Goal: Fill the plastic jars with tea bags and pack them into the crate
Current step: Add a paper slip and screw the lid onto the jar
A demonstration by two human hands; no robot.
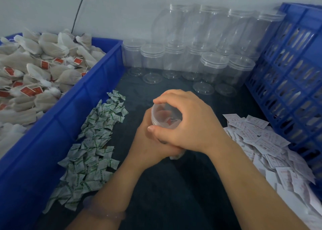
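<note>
A clear plastic jar (pixel 165 115) stands at the middle of the dark table, with red-tagged tea bags showing through its top. My left hand (pixel 148 142) grips the jar's body from the left, mostly hidden under the other hand. My right hand (pixel 188 123) curls over the jar's lid, with fingers and thumb round its rim. Loose tea bags (pixel 34 69) with red tags fill the blue bin (pixel 83 107) on the left. The blue slatted crate (pixel 289 76) stands at the right.
Several empty clear jars (pixel 191 59) with lids stand and lie stacked against the back wall. A strip of small green-printed white sachets (pixel 94 142) lies beside the bin. A heap of white paper slips (pixel 271 147) lies at the right, in front of the crate.
</note>
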